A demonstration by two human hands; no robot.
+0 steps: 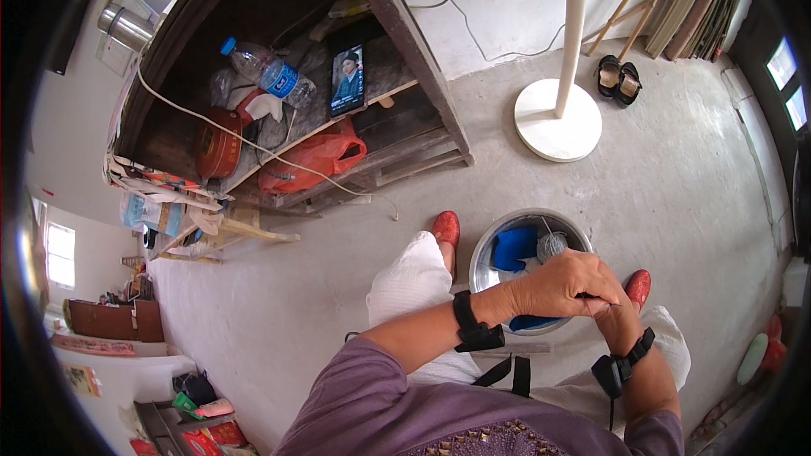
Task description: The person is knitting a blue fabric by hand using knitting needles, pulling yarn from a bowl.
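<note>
My left hand (568, 284) is closed, its fingers bent and pressed together over my right hand. A thin dark tip (617, 305) sticks out by its fingertips, too small to name. My right hand (603, 312) lies mostly behind the left one, and its fingers are hidden. Both hands are above the right side of a round metal basin (483, 263) that stands on the floor between my feet. Inside the basin are a ball of grey yarn (552, 245) and blue cloth (514, 248). A strand of yarn rises from the ball.
Ahead on the left stands a dark wooden cabinet (422, 51) with a plastic bottle (270, 72), a lit phone (347, 78), a red round tin (218, 143) and a red plastic bag (317, 156). A white pole base (557, 122) and black shoes (617, 80) are beyond the basin.
</note>
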